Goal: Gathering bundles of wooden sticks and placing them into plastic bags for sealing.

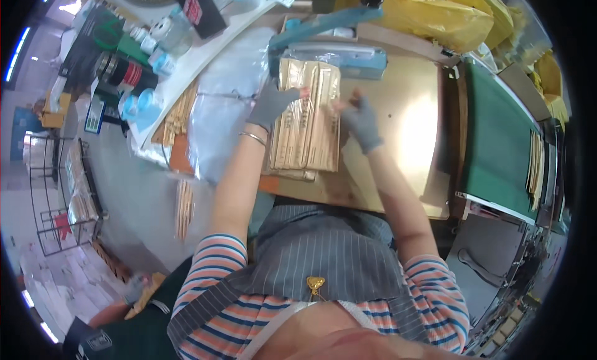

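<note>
A flat clear plastic packet of pale wooden sticks (pixel 309 120) lies lengthwise on the tan worktable (pixel 398 80), its far end at a blue heat sealer (pixel 329 24). My left hand (pixel 273 103), in a grey fingerless glove with a thin bangle at the wrist, rests on the packet's left edge. My right hand (pixel 359 120), also in a grey glove, holds the packet's right edge with fingers curled on it. More packets of the same kind lie stacked beneath it.
A pile of clear plastic bags (pixel 230 92) lies left of the packet, with loose sticks (pixel 177 114) beyond. Bottles and cups (pixel 146 67) crowd the far left. Yellow bags (pixel 448 14) sit at the back. A green conveyor belt (pixel 497 136) runs along the right.
</note>
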Demonstrator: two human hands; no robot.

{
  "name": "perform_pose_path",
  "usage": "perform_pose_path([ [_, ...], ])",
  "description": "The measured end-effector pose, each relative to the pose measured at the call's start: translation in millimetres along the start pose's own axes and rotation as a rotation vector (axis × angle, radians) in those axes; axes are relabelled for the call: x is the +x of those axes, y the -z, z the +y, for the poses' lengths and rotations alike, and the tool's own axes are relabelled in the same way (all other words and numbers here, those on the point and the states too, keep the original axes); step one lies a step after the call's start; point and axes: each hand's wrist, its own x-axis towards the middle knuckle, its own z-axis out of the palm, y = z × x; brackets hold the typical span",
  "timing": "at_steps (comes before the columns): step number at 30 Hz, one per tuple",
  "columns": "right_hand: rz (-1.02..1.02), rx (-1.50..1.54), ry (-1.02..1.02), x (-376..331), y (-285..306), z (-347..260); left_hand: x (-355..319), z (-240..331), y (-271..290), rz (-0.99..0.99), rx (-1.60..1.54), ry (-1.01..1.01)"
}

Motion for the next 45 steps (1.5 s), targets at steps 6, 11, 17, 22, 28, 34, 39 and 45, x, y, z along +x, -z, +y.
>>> perform_pose_path([
  [6,-0.613,0.337,-0.461,-51.0,-39.0,-34.5,-58.6,-55.7,37.2,0.325,0.196,-0.089],
  [11,-0.697,0.513,-0.476,-107.1,-30.3,-41.6,-140.2,-38.5,21.4,0.229,-0.094,-0.093],
  [17,-1.056,0.431,-0.187,-118.8,-135.0,-143.3,-318.2,51.4,78.5,0.458,-0.409,-0.374],
  [22,-1.302,0.213,0.419,-177.5,-284.5,-231.6,-430.2,-9.0,115.7,0.990,1.378,0.009],
  [28,-1.516,-0.426,1.429,-204.1,-361.8,-166.4,-435.0,-71.6,109.7,0.856,1.460,0.087],
  [34,-1.299,-1.045,1.549,-263.4,-385.1,-67.9,-435.1,-41.3,102.0,0.641,1.552,0.231],
  [39,-1.259,-0.943,1.200,-222.2,-357.8,-115.2,-399.4,-27.3,109.1,0.831,1.479,-0.084],
  [45,-0.727,-0.058,0.569,-145.4,-175.2,-107.0,-301.0,-19.8,88.2,0.737,0.938,-0.447],
])
